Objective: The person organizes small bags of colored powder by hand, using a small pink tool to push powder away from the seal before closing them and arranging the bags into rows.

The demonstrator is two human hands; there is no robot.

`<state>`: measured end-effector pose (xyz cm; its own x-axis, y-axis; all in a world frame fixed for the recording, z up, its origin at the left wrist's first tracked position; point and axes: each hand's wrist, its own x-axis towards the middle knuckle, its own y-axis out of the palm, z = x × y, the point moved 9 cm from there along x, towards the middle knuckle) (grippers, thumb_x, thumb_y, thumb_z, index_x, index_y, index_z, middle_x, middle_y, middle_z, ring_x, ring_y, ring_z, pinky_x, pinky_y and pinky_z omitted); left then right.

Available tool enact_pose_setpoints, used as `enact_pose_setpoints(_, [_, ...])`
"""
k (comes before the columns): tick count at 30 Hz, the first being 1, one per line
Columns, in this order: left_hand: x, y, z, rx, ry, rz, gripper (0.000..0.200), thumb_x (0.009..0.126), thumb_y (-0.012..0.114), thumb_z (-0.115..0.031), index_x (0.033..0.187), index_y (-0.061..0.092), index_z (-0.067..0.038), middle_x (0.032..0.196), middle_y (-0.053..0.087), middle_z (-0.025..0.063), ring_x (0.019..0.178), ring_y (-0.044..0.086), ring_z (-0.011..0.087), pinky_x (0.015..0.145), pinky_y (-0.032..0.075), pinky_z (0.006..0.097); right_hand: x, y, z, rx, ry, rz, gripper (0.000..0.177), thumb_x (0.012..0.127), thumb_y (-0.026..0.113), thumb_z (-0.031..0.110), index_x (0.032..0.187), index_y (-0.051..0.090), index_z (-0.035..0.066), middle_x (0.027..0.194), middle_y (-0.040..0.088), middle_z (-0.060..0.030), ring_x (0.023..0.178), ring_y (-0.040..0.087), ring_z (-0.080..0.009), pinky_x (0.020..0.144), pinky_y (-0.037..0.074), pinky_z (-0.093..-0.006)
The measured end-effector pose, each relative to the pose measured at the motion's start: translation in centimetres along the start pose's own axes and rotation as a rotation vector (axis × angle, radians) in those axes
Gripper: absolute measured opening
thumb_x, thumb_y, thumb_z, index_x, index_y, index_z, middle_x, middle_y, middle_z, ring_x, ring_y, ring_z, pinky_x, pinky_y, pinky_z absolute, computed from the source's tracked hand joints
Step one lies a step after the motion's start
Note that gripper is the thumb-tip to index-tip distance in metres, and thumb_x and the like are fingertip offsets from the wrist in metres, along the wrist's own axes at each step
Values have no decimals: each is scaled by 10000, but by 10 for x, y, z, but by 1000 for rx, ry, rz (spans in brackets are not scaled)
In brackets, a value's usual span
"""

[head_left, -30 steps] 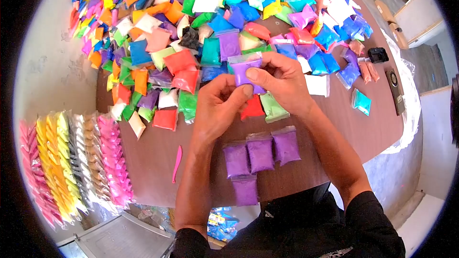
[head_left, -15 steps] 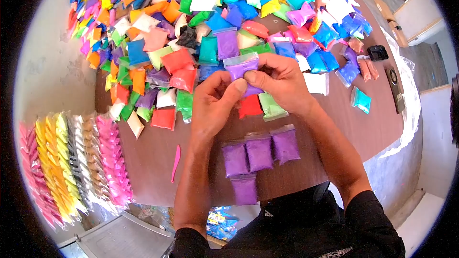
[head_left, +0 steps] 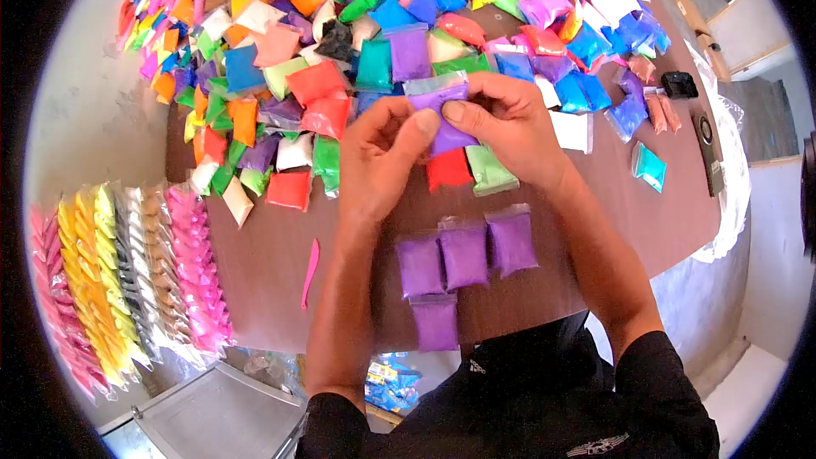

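Observation:
Between both hands, above the table, is a small purple zip bag with its clear seal strip uppermost. My left hand pinches its left side with thumb and fingers. On the other side, my right hand is closed on it, the thumb pressed to the bag's front. Below the hands, several similar purple bags lie grouped near the table's front edge. A red bag and a light green bag lie just under the held one, partly covered by it and my right hand.
A large heap of coloured bags covers the far side of the brown table. Strips of coloured bags hang at the left edge. A pink plastic knife lies left. A teal bag and black object are right.
The purple bag has shifted slightly in my fingers, with more of its front showing. Both hands still grip it. The whole view has tilted slightly.

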<state>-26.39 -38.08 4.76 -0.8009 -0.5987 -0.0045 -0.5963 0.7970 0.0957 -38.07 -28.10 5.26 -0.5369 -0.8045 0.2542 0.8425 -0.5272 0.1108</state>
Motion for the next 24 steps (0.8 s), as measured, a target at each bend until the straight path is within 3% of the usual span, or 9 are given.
enact_pose_setpoints(5, [4, -8, 1, 2, 122, 8, 143, 973, 705, -160, 903, 655, -46, 791, 612, -58, 715, 526, 24, 635, 415, 200, 0, 10, 0, 21, 10, 40, 175, 956, 700, 130, 1033, 708, -27, 873, 675, 19, 807, 586, -42, 696, 493, -225])
enact_pose_setpoints(9, [4, -15, 2, 68, 119, 1, 138, 974, 702, -152, 895, 651, -52, 777, 596, -69, 710, 505, 18, 631, 393, 191, -1, 12, 0, -20, 36, 45, 200, 971, 687, 145, 1058, 703, -34, 894, 682, 7, 819, 598, -45, 712, 504, -219])
enact_pose_setpoints(17, [1, -3, -3, 18, 0, -37, 121, 960, 716, -161, 921, 677, -53, 783, 639, -39, 696, 560, 41, 610, 439, 220, 0, 1, -6, -56, -31, 15, 134, 948, 707, 129, 944, 696, -5, 796, 616, 45, 745, 521, -30, 644, 444, -233])
enact_pose_setpoints(24, [4, -11, 1, -34, 106, -29, 81, 964, 704, -120, 943, 681, -45, 825, 640, -53, 736, 547, 24, 652, 430, 207, -3, 14, 7, -56, 7, 37, 127, 947, 704, 113, 999, 698, -2, 820, 621, 41, 745, 533, -30, 637, 449, -229])
